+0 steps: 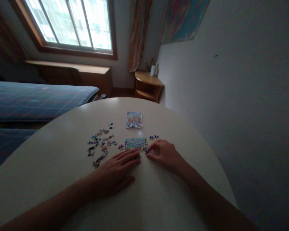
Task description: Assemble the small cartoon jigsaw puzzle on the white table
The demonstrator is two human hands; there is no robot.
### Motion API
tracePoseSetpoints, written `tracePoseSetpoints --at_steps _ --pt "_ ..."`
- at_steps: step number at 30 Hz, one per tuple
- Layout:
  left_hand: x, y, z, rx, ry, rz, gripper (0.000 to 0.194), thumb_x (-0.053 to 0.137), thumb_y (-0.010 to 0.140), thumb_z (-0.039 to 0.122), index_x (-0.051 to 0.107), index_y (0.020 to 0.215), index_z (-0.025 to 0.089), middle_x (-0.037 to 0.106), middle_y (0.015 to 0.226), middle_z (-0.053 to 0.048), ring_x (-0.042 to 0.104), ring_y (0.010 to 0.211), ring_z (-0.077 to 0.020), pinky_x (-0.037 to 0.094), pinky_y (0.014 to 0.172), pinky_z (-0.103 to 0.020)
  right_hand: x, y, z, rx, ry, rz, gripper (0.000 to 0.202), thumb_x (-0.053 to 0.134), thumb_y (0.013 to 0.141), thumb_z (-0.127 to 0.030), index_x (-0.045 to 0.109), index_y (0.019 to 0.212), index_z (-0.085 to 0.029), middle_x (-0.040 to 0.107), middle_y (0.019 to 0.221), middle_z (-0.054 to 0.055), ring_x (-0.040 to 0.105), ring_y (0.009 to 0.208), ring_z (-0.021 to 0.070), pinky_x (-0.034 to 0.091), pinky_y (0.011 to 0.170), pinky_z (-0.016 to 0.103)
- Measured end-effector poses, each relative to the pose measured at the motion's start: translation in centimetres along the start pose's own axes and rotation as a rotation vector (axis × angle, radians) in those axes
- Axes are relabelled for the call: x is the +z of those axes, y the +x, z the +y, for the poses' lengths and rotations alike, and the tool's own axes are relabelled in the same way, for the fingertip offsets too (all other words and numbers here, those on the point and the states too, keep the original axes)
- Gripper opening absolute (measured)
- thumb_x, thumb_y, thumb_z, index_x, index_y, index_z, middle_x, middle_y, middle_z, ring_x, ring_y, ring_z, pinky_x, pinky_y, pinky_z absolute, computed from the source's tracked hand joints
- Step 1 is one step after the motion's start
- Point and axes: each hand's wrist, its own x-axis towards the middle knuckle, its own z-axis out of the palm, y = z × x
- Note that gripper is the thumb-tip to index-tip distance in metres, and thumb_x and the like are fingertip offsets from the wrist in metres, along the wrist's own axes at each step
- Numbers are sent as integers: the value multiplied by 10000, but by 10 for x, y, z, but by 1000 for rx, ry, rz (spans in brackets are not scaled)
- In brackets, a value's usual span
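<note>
On the pale round table lies a partly joined jigsaw puzzle (136,142), its top rows showing blue and green with white lettering. My left hand (121,163) rests flat over the puzzle's lower left part, fingers stretched out and covering some of it. At the puzzle's lower right corner, my right hand (165,154) pinches a small jigsaw piece (146,152) between thumb and forefinger. Loose jigsaw pieces (101,142) are scattered to the left of the puzzle. Two or so more pieces (154,137) lie beyond my right hand.
A printed picture sheet or packet (134,120) lies behind the puzzle on the table (178,195). A bed with a blue checked mattress (38,99) stands past the table's left edge. The white wall (231,106) runs along the right, with a wooden corner shelf (149,78) at the back.
</note>
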Motion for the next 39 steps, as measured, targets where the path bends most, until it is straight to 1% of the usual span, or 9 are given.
tracePoseSetpoints --at_steps 9,12,16,21,24,27,31,36,39 --pt "-1 0 0 4 -22 12 507 550 939 278 450 1434 231 362 1568 -74 321 1446 -272 300 1187 -474 1 -2 -2 -43 14 32 169 753 784 -307 724 939 -247 697 977 41 626 945 226 400 873 399" --pt "-1 1 0 -1 7 -8 507 541 947 296 442 1440 226 346 1576 -73 319 1447 -269 296 1190 -469 -1 -4 -4 -70 6 22 134 739 804 -308 737 933 -273 708 1001 38 640 952 222 379 902 420" --pt "-2 2 1 -10 47 -45 491 520 961 306 447 1434 199 333 1582 -80 305 1454 -265 297 1191 -463 -1 -6 -5 -103 -49 10 124 723 833 -305 757 952 -316 718 1042 38 638 1025 243 318 950 466" --pt "-2 1 1 1 -1 -1 492 541 948 291 459 1426 213 364 1567 -81 326 1444 -270 302 1187 -463 1 -6 -2 -120 -95 41 125 703 854 -274 774 943 -326 724 1029 43 637 1020 245 307 927 449" --pt "0 0 0 4 -3 5 507 546 945 291 444 1437 223 357 1571 -77 327 1444 -268 294 1190 -467 -2 -6 -2 -115 -94 30 125 695 860 -258 770 942 -315 725 1026 39 641 1013 239 306 924 442" --pt "0 0 0 -1 -4 0 504 547 943 288 448 1433 221 362 1569 -79 333 1441 -269 295 1189 -471 -9 -7 -2 -106 -80 16 141 704 844 -212 760 933 -307 720 1073 37 630 1058 248 294 943 456" --pt "-2 0 0 14 -25 16 512 542 942 271 440 1441 227 367 1566 -76 319 1447 -268 288 1194 -456 -13 -8 1 -144 -74 33 181 699 839 -167 761 928 -312 718 1078 40 626 1068 247 289 934 445" --pt "-2 0 1 4 -11 3 520 544 942 278 433 1448 231 361 1570 -72 324 1445 -266 294 1191 -457 -11 -8 5 -191 -123 12 168 687 866 -205 780 912 -337 726 995 30 647 976 227 307 893 421" --pt "-2 0 1 -4 13 -11 506 538 943 275 443 1437 218 354 1573 -73 315 1449 -265 293 1191 -462 -12 -7 7 -206 -112 17 163 676 878 -223 778 937 -336 726 996 33 647 966 225 322 889 421"
